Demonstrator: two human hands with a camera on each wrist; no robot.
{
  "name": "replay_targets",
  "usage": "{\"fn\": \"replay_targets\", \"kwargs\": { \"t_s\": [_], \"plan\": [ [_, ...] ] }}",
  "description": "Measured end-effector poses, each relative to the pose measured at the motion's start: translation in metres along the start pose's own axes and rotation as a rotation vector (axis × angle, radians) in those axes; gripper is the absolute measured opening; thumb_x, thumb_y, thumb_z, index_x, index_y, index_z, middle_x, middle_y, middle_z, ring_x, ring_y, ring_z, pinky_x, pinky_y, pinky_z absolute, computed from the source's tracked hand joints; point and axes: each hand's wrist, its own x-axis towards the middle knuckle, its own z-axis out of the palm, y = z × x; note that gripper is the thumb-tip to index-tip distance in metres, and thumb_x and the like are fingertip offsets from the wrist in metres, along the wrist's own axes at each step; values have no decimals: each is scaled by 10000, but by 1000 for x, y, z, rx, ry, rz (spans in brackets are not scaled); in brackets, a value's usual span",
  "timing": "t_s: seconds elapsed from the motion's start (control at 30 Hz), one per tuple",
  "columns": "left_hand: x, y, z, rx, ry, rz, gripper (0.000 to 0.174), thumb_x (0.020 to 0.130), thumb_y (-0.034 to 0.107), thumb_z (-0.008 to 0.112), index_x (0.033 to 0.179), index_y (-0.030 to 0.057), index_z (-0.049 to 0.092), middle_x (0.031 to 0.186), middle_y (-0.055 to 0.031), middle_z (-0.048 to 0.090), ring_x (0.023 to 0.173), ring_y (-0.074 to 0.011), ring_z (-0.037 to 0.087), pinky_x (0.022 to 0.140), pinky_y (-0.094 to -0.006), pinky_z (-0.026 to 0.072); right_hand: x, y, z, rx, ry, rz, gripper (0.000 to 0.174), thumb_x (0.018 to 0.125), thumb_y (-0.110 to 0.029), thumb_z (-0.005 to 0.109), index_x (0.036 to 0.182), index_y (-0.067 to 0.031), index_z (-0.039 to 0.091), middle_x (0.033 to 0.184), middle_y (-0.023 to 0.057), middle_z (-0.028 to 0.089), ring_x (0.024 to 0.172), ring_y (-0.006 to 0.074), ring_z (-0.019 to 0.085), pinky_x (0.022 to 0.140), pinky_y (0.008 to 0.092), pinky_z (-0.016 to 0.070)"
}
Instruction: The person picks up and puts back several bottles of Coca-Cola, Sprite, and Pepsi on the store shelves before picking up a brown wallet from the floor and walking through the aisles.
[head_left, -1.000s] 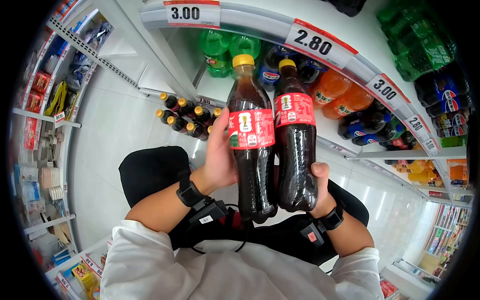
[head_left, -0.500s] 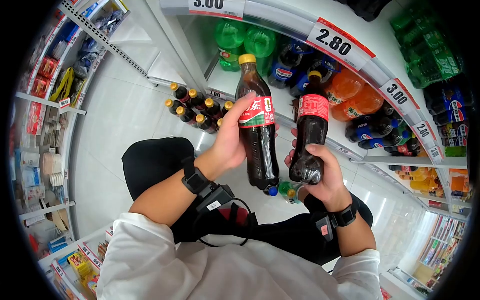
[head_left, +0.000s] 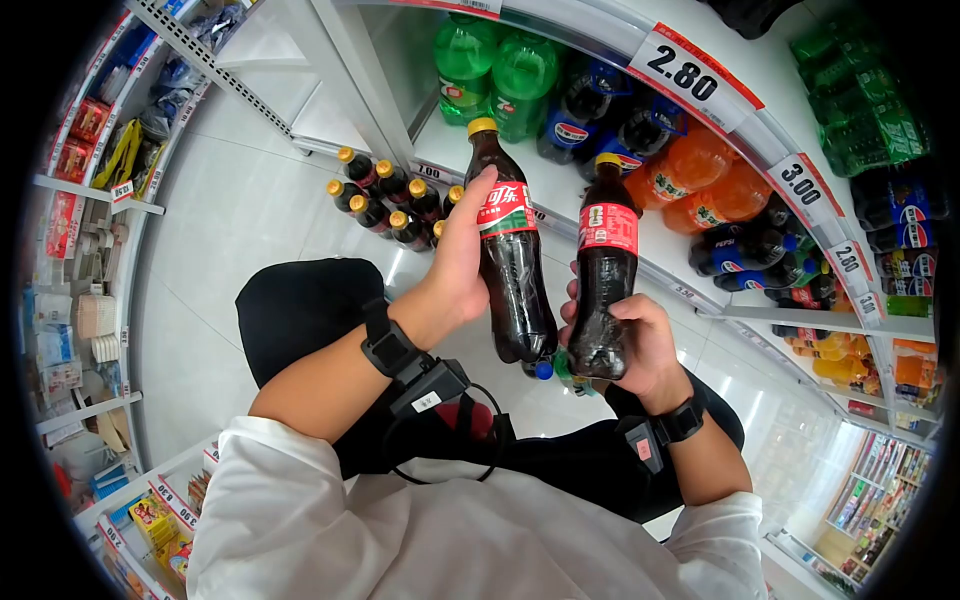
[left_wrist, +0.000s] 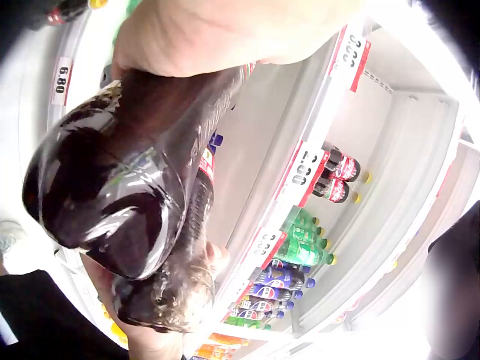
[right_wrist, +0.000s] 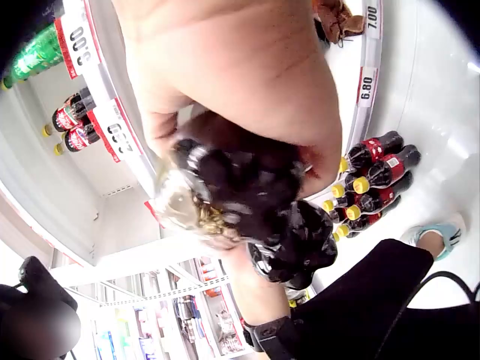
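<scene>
In the head view two dark cola bottles with yellow caps and red labels are held side by side with a narrow gap between them. The left hand (head_left: 462,265) grips the left bottle (head_left: 515,290) around its label, thumb along the near side. Lower down, near its base, the right bottle (head_left: 603,270) is gripped by the right hand (head_left: 640,335). Seen from the left wrist, the base of the left bottle (left_wrist: 112,187) fills the foreground, and the right hand (left_wrist: 150,337) is beyond it. The right wrist view shows the right hand (right_wrist: 240,67) wrapped round its bottle (right_wrist: 240,176).
Several small dark bottles (head_left: 409,230) stand on the floor by the shelf corner. Green bottles (head_left: 523,85), Pepsi bottles (head_left: 572,118) and orange bottles (head_left: 720,205) fill the lower shelf. A price rail (head_left: 610,48) curves above. Another shelf unit stands at far left.
The two bottles, close together a second ago, have moved apart. The right hand holds its bottle with the label turned, and the left bottle's label has turned too. The head view has shifted slightly.
</scene>
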Motion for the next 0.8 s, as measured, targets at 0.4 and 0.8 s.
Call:
{"fn": "replay_targets", "kwargs": {
  "t_s": [0.4, 0.8],
  "plan": [
    [-4, 0, -6, -82, -20, -44, 446, 883, 548, 557, 924, 106, 609, 772, -64, 632, 717, -249, 641, 684, -379, 527, 0, 4, 6, 287, -235, 22, 903, 803, -304, 713, 1491, -67, 179, 1135, 100, 475, 909, 184, 539, 782, 359, 485],
    [-5, 0, -9, -36, -14, -65, 481, 864, 577, 568, 910, 99, 605, 764, -70, 625, 709, -240, 625, 656, -367, 523, -5, 2, 20, -230, -251, -64, 725, 803, -148, 673, 1405, 16, 304, 1373, 235, 452, 1189, 414, 538, 1012, 561, 438]
  ]
}}
